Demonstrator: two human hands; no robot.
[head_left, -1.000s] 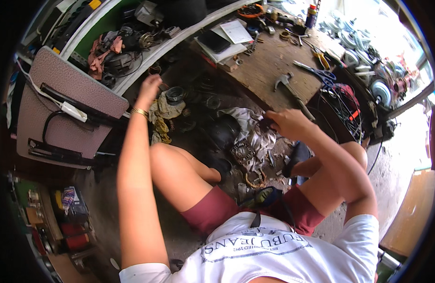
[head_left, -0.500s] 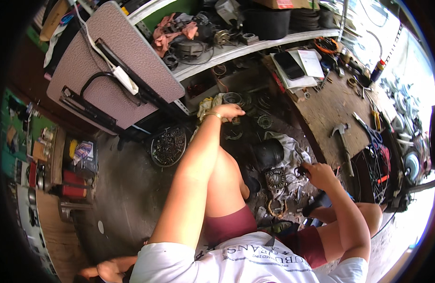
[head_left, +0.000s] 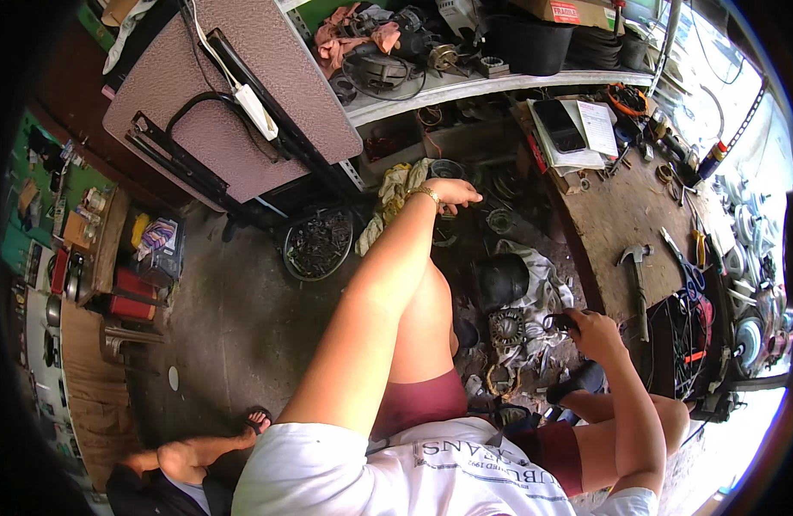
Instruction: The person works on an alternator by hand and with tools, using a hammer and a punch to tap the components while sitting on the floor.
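My left hand (head_left: pixel 452 193), with a gold-coloured band at the wrist, reaches over the floor clutter beside a crumpled yellowish cloth (head_left: pixel 396 193) and a round metal container (head_left: pixel 446 168). Its fingers are loosely bent and apart, with nothing visible in them. My right hand (head_left: pixel 594 335) grips a small dark object (head_left: pixel 558 322) too unclear to identify, above a white rag (head_left: pixel 538 284). Near it are a finned metal housing (head_left: pixel 505 328), a black rounded casing (head_left: pixel 499 279) and a rope-like ring (head_left: pixel 503 383).
A wooden bench (head_left: pixel 594 241) holds a hammer (head_left: pixel 637 271), scissors (head_left: pixel 690 275) and papers. A folded table (head_left: pixel 190 103) leans left of a cluttered shelf (head_left: pixel 465 82). A basin of metal bits (head_left: pixel 319 245) sits on the floor. Another person's legs (head_left: pixel 181 464) show lower left.
The view has swung left, bringing the basin and another person's legs into sight. My left arm now stretches forward toward the right, its hand lower over the clutter. My right hand still grips the dark object.
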